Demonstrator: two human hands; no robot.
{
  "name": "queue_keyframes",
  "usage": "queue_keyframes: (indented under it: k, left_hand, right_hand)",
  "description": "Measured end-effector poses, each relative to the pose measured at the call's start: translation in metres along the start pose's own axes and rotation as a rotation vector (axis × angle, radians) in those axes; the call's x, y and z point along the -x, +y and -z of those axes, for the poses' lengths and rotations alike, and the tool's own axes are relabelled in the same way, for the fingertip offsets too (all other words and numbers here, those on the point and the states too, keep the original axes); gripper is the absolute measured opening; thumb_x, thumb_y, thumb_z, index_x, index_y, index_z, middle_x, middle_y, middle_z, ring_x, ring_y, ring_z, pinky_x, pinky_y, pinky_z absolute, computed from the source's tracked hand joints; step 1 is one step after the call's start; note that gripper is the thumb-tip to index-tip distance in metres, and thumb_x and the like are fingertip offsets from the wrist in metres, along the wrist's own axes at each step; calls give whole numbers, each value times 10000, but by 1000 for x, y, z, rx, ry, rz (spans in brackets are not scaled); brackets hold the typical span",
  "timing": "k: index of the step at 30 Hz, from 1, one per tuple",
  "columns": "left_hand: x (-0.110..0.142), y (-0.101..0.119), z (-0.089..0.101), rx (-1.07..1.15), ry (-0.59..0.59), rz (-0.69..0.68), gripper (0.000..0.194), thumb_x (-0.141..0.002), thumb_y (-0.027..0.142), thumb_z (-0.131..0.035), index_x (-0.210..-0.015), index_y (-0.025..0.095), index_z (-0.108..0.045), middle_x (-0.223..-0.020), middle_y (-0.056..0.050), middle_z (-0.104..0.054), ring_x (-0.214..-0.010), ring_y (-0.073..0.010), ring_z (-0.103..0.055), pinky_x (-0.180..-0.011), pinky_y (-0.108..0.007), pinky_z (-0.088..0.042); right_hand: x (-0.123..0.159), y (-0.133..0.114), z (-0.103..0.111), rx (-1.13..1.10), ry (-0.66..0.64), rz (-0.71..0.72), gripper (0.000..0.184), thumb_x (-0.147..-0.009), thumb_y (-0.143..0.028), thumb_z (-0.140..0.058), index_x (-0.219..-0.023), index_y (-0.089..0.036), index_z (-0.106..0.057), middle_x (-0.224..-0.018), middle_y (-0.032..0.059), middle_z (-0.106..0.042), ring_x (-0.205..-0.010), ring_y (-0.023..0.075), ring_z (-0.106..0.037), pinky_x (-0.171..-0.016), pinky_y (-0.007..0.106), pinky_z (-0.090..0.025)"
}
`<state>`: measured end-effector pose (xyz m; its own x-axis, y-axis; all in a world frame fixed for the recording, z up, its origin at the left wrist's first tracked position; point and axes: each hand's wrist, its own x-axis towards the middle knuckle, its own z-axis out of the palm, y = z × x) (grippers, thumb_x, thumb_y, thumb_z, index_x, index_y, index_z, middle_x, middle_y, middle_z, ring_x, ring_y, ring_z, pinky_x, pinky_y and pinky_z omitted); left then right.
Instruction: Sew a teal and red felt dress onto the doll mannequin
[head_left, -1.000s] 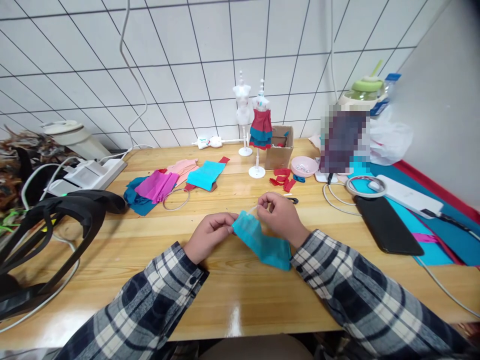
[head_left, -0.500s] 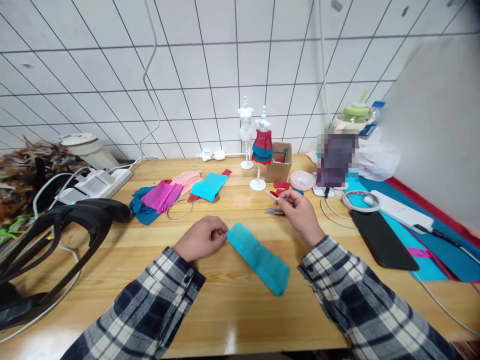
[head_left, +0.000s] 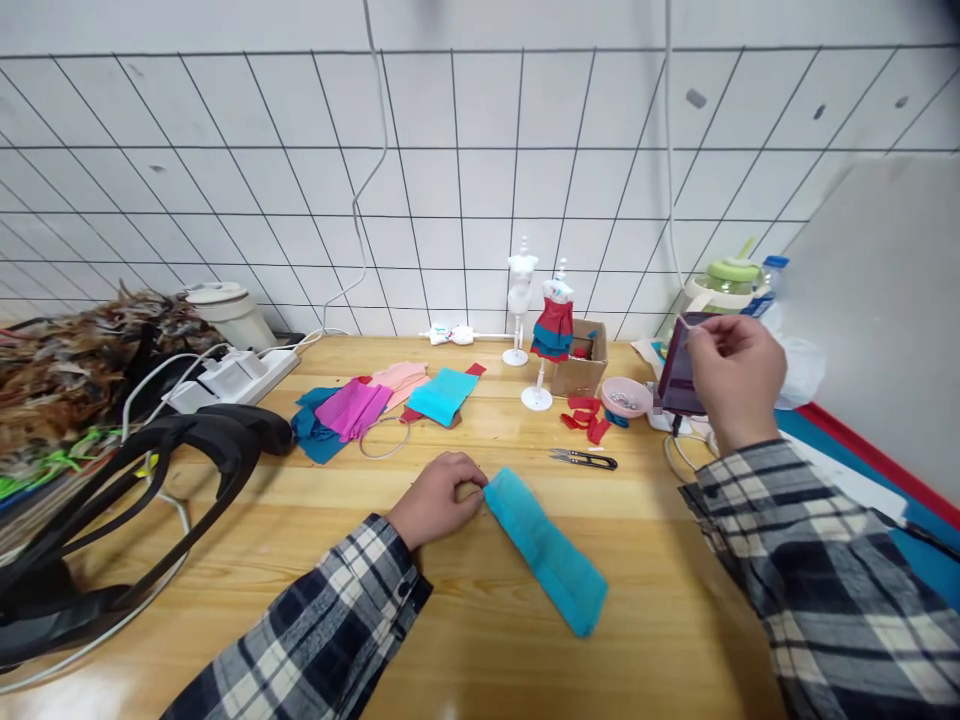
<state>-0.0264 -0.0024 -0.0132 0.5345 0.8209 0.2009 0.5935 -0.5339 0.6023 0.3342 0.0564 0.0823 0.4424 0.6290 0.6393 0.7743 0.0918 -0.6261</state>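
Observation:
My left hand rests on the table, thumb and finger closed on the upper left corner of a folded turquoise fabric strip. The strip lies slantwise across the wood. Raised at the right, my right hand has its fingertips pinched together in front of a phone. A thin pale bit shows at those fingertips, too small to name. Black thread snips lie beyond the strip, near several red fabric scraps.
Behind stand a bare white mini mannequin and one in a red and blue dress, beside a cardboard box. A pink bowl sits right of them. Fabric pieces and a black headset lie left.
My right hand has left the red scraps and snips and risen rightward to the phone. The red and white piece it held is out of its fingers. My left hand keeps the strip's corner.

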Motion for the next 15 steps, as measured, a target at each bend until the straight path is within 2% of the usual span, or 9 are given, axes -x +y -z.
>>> queue_keyframes:
  k: [4,9,13,15]
  left_hand:
    - [-1,0,-1,-8,9,-3,128,-766,166,-611,-850,196,-702,-907,-58,-681,-902,-204,-612,-859,-337,-454]
    - [-3,-2,-1,2,-2,-3,85,-781,200,-637,-833,197,-705,-894,-58,-682,-891,-202,-614,-854,-336,-453]
    - [-2,-4,-1,11,0,10,70,-781,201,-647,-824,195,-702,-892,-54,-681,-890,-196,-614,-855,-335,-455]
    - [-2,-4,-2,10,4,11,69,-778,194,-651,-824,196,-702,-892,-49,-682,-889,-190,-614,-853,-331,-454]
  right_hand:
    - [-11,-10,-26,145,-147,110,189,-787,-334,-589,-856,-190,-690,-796,63,-706,-663,184,-596,-620,306,-399]
    - [-14,-17,-61,353,-279,183,193,-811,-320,-570,-870,-223,-727,-885,72,-726,-767,221,-603,-613,308,-350]
    - [-8,-15,-69,330,-236,235,258,-853,-301,-512,-998,-226,-712,-986,67,-719,-883,228,-621,-652,299,-373]
    - [1,-12,-67,334,-271,246,272,-867,-329,-491,-1006,-236,-706,-957,51,-721,-871,222,-632,-642,290,-377]
